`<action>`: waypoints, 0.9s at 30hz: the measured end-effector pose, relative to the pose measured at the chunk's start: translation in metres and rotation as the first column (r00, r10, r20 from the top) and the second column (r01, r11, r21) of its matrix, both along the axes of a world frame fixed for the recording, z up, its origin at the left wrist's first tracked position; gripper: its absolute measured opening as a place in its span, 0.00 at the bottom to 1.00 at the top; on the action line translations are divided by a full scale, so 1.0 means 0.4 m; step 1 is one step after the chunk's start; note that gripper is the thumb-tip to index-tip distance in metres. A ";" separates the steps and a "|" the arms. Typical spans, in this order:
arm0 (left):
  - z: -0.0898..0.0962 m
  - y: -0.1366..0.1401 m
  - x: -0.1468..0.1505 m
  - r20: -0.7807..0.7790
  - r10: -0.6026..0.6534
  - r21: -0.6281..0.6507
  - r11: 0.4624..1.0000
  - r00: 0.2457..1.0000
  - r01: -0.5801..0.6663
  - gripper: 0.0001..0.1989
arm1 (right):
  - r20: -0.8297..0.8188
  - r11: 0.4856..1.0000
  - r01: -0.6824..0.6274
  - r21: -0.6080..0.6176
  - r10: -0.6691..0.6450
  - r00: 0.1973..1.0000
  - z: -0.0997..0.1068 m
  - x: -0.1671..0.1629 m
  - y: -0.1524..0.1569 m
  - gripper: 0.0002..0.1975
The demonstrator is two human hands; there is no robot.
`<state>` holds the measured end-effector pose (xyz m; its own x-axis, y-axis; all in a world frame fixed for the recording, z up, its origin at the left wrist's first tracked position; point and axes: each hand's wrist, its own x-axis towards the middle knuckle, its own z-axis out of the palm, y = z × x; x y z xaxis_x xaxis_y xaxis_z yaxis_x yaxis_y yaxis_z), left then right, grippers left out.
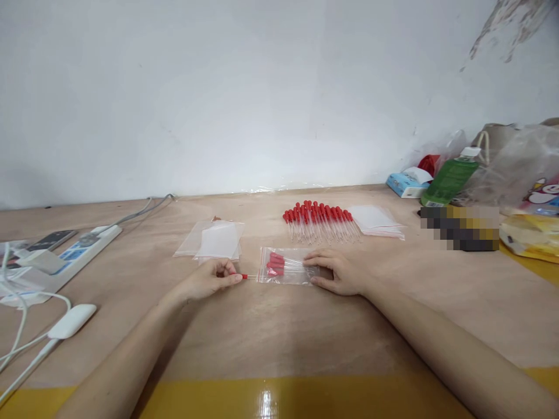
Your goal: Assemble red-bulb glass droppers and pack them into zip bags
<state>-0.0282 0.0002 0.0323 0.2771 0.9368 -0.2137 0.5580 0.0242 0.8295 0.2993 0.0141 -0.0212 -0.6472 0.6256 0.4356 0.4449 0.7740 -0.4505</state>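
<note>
My left hand [217,277] pinches a glass dropper [245,277] by its red rubber bulb. Its thin tube points right, at the left end of a clear zip bag [271,281]. Inside that bag lie several droppers [276,263], red bulbs to the left and tubes to the right. Thumb and fingers of my right hand [334,272] grip the bag's right end, covering part of it. Beyond the bag, a pile of red-bulbed droppers [318,218] lies with tubes toward me. Flat clear bags [218,240] are stacked beyond my left hand.
More flat bags [376,222] lie right of the pile. At left are a power strip [89,257], a phone [53,240], a white adapter [72,321] and cables. A tissue pack [406,185], a green bottle [452,177] and plastic bags [515,169] stand at right.
</note>
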 end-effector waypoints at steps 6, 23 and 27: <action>-0.030 -0.014 0.050 0.016 0.014 0.084 0.996 1.000 -0.015 0.14 | 0.015 1.000 0.013 0.002 -0.013 1.000 -0.003 0.001 0.000 0.19; -0.088 -0.042 0.123 0.239 0.067 0.202 0.972 0.969 -0.117 0.18 | 0.039 1.000 0.017 0.019 -0.018 0.999 -0.008 -0.002 0.000 0.20; -0.110 -0.044 0.138 0.147 0.102 0.356 0.923 0.984 -0.149 0.12 | 0.039 0.999 0.019 0.035 -0.020 0.999 -0.011 -0.002 -0.001 0.20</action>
